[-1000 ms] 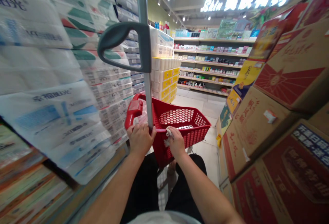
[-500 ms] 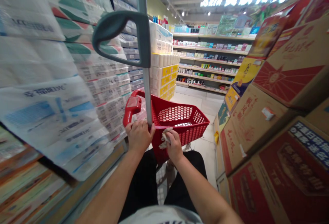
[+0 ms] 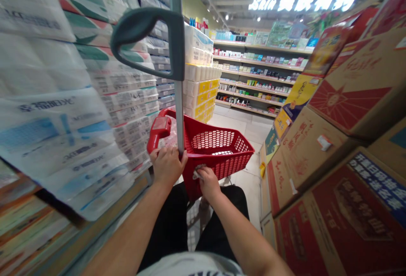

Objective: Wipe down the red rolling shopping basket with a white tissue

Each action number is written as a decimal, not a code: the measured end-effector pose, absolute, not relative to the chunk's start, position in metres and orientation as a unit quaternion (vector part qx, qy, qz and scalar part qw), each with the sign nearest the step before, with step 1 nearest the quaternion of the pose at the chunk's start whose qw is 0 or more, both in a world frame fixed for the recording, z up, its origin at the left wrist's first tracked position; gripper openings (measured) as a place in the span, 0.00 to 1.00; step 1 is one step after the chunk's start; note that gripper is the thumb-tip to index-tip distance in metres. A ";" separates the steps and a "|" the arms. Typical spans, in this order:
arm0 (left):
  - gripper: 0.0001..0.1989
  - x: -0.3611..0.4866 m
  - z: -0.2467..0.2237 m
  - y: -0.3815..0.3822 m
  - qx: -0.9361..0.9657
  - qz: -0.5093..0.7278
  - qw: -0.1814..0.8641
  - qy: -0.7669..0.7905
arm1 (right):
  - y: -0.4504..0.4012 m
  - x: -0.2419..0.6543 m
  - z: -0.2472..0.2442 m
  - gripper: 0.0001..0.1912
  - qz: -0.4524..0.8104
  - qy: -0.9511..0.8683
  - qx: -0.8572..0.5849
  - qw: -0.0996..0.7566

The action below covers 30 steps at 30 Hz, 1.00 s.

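A red plastic shopping basket point(image 3: 230, 167) on wheels stands before my knees, its bottom bare where it shows. My left hand point(image 3: 167, 165) is closed over its near rim, beside the foot of the metal pole of the pull handle point(image 3: 178, 47). That handle rises upright with a grey grip loop at the top. A red carrying handle point(image 3: 160, 129) sits just beyond my left hand. My right hand point(image 3: 209, 184) pinches a crumpled, pale rag point(image 3: 197, 172) against the basket's outer near wall, below the rim. The fingers partly hide the rag.
Stacked tissue packs point(image 3: 63, 128) rise close on my left. Cardboard cartons point(image 3: 317, 140) are piled close on my right. A tissue stack with yellow labels point(image 3: 203, 94) stands past the basket. Shelves of small goods point(image 3: 260, 73) line the back.
My right hand has moved the rag slightly down and left, pressing it flatter to the basket wall. The left hand keeps its hold. The whole view has shifted a little.
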State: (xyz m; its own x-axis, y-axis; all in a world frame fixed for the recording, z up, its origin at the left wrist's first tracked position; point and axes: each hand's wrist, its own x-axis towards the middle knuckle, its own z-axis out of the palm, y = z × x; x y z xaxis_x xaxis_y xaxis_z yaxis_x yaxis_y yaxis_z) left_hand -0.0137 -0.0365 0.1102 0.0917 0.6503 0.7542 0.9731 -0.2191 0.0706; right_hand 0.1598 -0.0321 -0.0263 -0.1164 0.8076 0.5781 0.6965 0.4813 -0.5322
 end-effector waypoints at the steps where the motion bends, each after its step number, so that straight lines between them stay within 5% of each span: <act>1: 0.16 -0.014 0.110 -0.036 -0.700 -0.346 0.235 -0.579 | -0.032 0.159 -0.028 0.20 0.071 -0.753 -0.501 0.421; 5: 0.15 -0.016 0.112 -0.035 -0.703 -0.344 0.235 -0.577 | -0.037 0.158 -0.026 0.18 0.085 -0.771 -0.486 0.403; 12: 0.13 -0.021 0.112 -0.031 -0.699 -0.360 0.219 -0.578 | -0.036 0.161 0.047 0.22 0.004 -0.744 -0.413 0.526; 19: 0.16 -0.022 0.112 -0.027 -0.696 -0.355 0.222 -0.584 | -0.006 0.170 0.053 0.19 0.055 -0.773 -0.472 0.421; 30: 0.16 -0.035 0.117 -0.010 -0.720 -0.314 0.205 -0.584 | 0.008 0.163 0.045 0.19 0.044 -0.771 -0.474 0.423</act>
